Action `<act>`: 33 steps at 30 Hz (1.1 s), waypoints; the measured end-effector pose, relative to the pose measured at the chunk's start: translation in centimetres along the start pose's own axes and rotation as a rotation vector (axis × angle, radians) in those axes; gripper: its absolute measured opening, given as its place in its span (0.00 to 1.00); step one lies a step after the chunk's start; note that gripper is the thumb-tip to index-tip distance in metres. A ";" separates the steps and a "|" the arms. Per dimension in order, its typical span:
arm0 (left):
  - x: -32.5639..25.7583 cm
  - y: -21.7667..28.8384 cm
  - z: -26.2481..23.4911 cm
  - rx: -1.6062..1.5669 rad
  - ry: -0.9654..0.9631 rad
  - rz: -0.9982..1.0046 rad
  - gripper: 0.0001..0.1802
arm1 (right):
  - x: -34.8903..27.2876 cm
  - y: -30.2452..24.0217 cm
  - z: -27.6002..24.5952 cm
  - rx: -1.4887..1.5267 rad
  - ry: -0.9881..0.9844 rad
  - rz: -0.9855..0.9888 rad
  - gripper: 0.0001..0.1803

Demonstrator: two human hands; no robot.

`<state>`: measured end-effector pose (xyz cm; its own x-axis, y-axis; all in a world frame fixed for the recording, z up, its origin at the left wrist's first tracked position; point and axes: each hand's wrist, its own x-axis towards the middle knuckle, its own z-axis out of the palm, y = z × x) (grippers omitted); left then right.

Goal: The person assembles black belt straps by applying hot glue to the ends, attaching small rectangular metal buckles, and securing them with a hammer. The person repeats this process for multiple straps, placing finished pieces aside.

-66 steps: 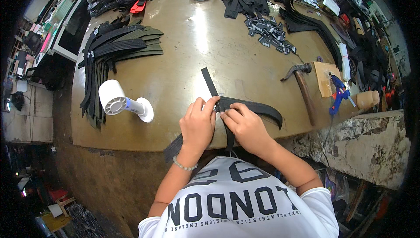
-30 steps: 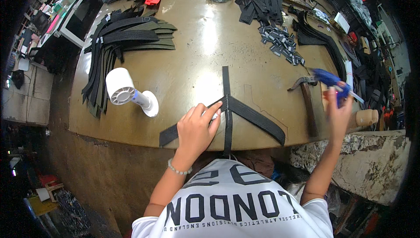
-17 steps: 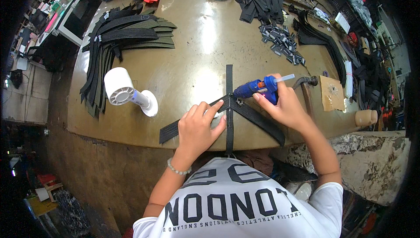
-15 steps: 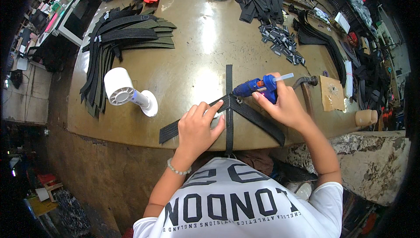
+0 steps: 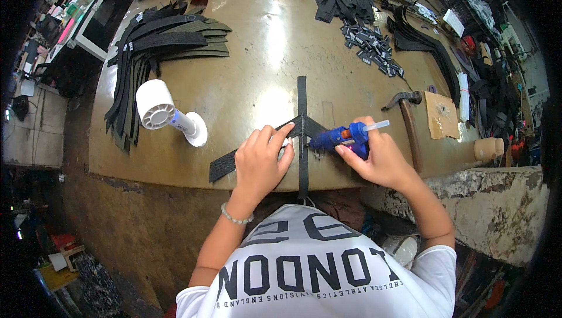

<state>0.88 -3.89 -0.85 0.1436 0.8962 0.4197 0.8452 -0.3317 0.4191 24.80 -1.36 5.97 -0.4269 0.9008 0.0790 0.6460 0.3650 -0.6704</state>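
Note:
Black webbing straps (image 5: 301, 107) lie crossed on the brown worktable (image 5: 263, 60), near its front edge. My left hand (image 5: 260, 163) presses flat on the left strap just beside the crossing, fingers spread. My right hand (image 5: 380, 160) grips a blue glue gun (image 5: 342, 138) with a pale glue stick poking out at its back. The gun's nozzle points left and touches the straps at the crossing.
A small white desk fan (image 5: 167, 113) stands left of my hands. A stack of black straps (image 5: 158, 43) lies at the back left. A hammer (image 5: 407, 122) and a cardboard piece (image 5: 442, 114) lie to the right, small buckles (image 5: 372, 49) further back.
My right hand left the straps, reached to the right, picked up the blue glue gun and brought its nozzle to the strap crossing. My left hand stayed pressed on the straps.

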 end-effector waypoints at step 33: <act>0.6 3.2 -1.7 -1.921 -0.042 -0.741 0.29 | 0.8 -3.9 9.2 1.273 0.100 0.300 0.08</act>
<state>2.76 -4.94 2.13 0.1341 0.9719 -0.1932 -0.7648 0.2255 0.6035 16.11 -4.21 1.88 -0.2884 0.9410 -0.1771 -0.3628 -0.2786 -0.8892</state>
